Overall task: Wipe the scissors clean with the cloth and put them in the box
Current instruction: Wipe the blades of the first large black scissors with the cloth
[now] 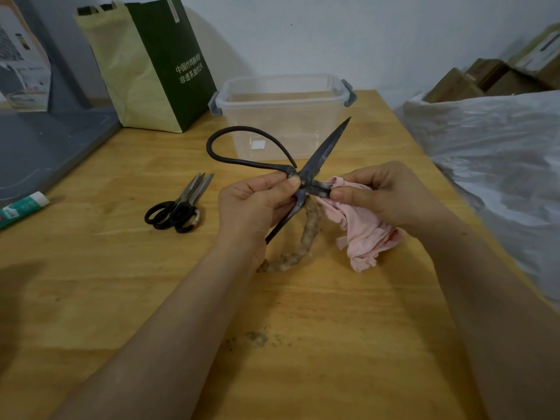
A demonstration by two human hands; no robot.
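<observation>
Left hand [257, 204]: thumb and curled fingers pinch the old iron scissors [324, 150] at the pivot, held above the wooden table [121, 268]. Blades spread open, one pointing up toward the clear box [285, 122] behind. Right hand [385, 195]: fingers pressed together, pinching pink cloth [366, 234] around the other blade. Black-handled scissors [181, 204] lie on the table to the left. Green bag [151, 65] stands beside the box.
</observation>
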